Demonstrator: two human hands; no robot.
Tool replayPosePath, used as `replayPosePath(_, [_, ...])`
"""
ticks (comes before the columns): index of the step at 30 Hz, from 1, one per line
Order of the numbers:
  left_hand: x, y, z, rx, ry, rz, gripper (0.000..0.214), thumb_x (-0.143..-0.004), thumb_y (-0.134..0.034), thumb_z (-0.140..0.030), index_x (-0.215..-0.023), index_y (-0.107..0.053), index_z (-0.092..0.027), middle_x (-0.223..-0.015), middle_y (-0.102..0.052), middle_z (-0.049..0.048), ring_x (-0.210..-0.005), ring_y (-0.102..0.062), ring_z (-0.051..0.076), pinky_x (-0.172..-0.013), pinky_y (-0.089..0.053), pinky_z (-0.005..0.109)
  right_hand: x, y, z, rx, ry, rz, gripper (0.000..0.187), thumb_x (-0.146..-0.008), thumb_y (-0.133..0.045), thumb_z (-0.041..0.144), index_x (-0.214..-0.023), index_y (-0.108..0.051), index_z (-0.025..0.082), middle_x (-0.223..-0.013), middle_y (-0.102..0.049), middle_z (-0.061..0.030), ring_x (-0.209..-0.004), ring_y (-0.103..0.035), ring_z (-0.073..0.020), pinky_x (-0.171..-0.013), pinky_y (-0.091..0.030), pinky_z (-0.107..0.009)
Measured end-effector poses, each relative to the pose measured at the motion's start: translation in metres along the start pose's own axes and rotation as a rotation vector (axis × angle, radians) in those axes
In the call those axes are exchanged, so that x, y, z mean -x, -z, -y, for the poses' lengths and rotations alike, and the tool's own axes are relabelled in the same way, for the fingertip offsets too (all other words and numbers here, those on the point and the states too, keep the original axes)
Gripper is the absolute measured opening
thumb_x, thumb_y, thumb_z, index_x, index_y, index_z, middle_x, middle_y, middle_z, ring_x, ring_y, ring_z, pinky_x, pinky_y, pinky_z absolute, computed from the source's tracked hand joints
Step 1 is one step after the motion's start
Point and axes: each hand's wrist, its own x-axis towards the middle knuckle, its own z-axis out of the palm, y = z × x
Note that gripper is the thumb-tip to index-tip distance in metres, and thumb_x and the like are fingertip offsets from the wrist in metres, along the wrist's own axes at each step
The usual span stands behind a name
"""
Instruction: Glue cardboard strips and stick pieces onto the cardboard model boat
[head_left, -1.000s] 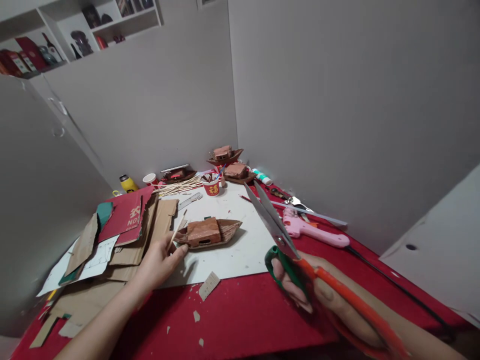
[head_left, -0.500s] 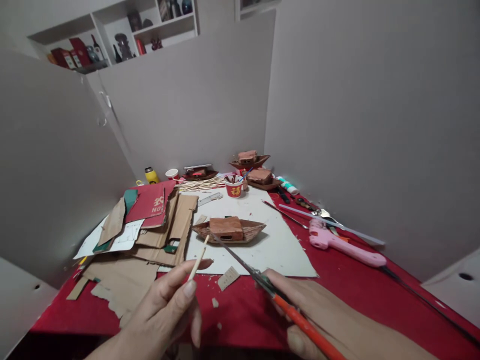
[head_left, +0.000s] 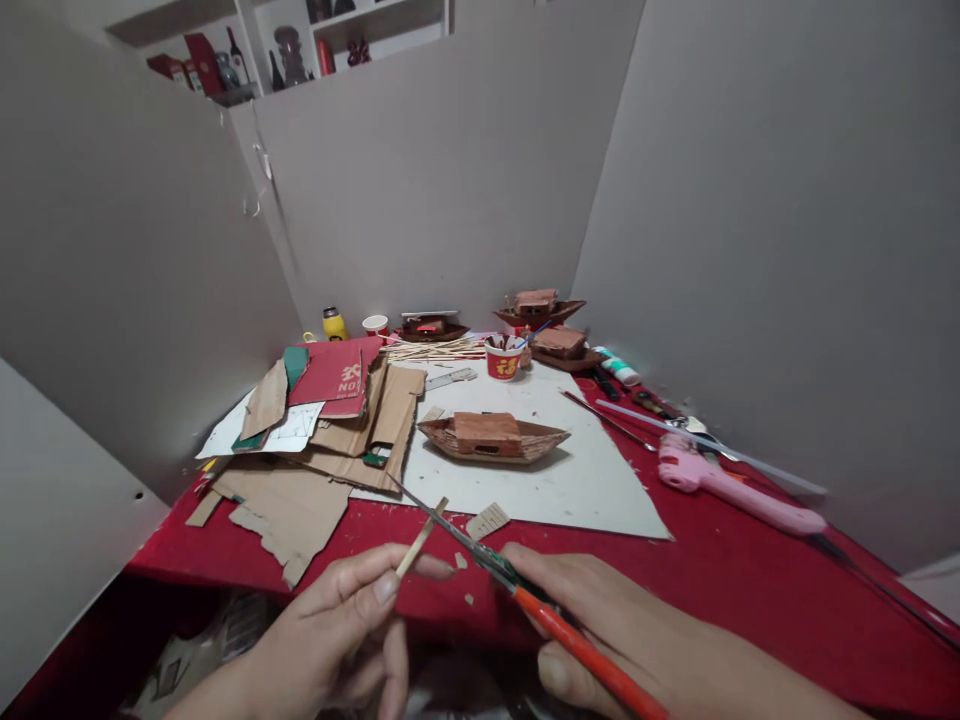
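Head view, and the hardest bit to read is right where the work is: the left hand [head_left: 345,620], bottom centre-left, pinches a short pale stick [head_left: 420,541] between thumb and fingertip, and its upper end meets the blades of the scissors [head_left: 555,630], but I can't tell if it's between them or just overlapping. The stick's lower end is lost in the fingers. The right hand [head_left: 607,610], bottom centre-right, is wrapped around the scissors; the green handle is mostly covered by it and the orange one runs out the bottom edge. Both forearms get cut off down there too. A brown model boat [head_left: 491,440] sits mid-frame, just beyond the hands, on a white sheet [head_left: 585,490] over a red tablecloth [head_left: 720,590]. Farther back, more boats partly hide behind a red paper cup [head_left: 503,358] and each other, so details are mushy. Torn cardboard [head_left: 300,510] is heaped at centre-left, covering the sheet's left side. Over on the right there's a pink glue gun [head_left: 742,490], its cord trailing off the frame edge. Stuff below the table edge, lower left, is too dim to name. Plain grey walls [head_left: 435,190] around it all, and a white shelf [head_left: 375,14] chopped off at upper left.
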Motion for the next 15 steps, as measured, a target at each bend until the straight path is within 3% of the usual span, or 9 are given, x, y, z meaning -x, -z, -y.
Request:
replayPosePath(5, [0.017, 0.005, 0.008, -0.08, 0.083, -0.051, 0.055, -0.093, -0.046, -0.053, -0.133, -0.051, -0.016, -0.047, -0.059, -0.0041, -0.031, -0.022, 0.005, -0.037, -0.015, 0.019, -0.002, -0.009, 0.009, 0.03, -0.109, -0.003, 0.034, -0.08, -0.06, 0.051, -0.095, -0.059, 0.02, -0.091, -0.065, -0.0066, -0.079, -0.058, -0.0238, -0.069, -0.044, -0.031])
replayPosePath(10, [0.039, 0.007, 0.027, -0.128, 0.102, -0.135, 0.057, -0.089, -0.05, -0.059, -0.125, -0.057, -0.016, -0.046, -0.051, -0.0052, -0.038, -0.036, 0.007, -0.041, -0.02, 0.019, -0.004, -0.021, 0.019, 0.079, -0.136, 0.013, 0.027, -0.081, -0.059, 0.048, -0.085, -0.059, 0.021, -0.076, -0.064, -0.0025, -0.066, -0.057, -0.0191, -0.059, -0.039, -0.026])
replayPosePath(15, [0.065, 0.005, 0.054, -0.081, 0.166, -0.301, 0.059, -0.084, -0.055, -0.063, -0.118, -0.062, -0.015, -0.048, -0.046, -0.0054, -0.044, -0.034, 0.007, -0.045, -0.02, 0.021, -0.006, -0.031, 0.029, 0.178, -0.12, 0.111, 0.028, -0.081, -0.058, 0.048, -0.086, -0.06, 0.02, -0.07, -0.062, -0.0045, -0.062, -0.056, -0.0201, -0.053, -0.033, -0.026])
